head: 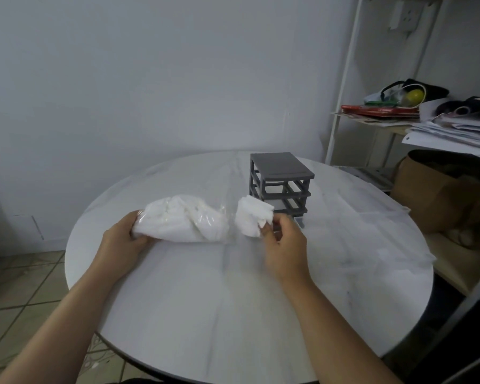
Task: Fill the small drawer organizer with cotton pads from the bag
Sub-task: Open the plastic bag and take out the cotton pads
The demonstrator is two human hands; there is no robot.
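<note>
Cotton pads (251, 217) form a soft white clump just right of frame centre, pinched at its lower edge by the right hand (284, 245). They look light, squashy and likely to shed loose pieces, so a gentle pinch across the whole stack should suit best. The left hand (122, 239) curls round the left end of the clear, crinkly bag (183, 220), which bulges with more white pads. The dark grey organizer (281, 181) stands just behind the clump. Whether they touch is unclear.

Round white desk (233, 300); white metal shelf rack (344, 79) right, holding paper stack (455, 131), red flat folder (380, 110); brown paper bag (438, 198) below; beige tiled floor (20, 286).
</note>
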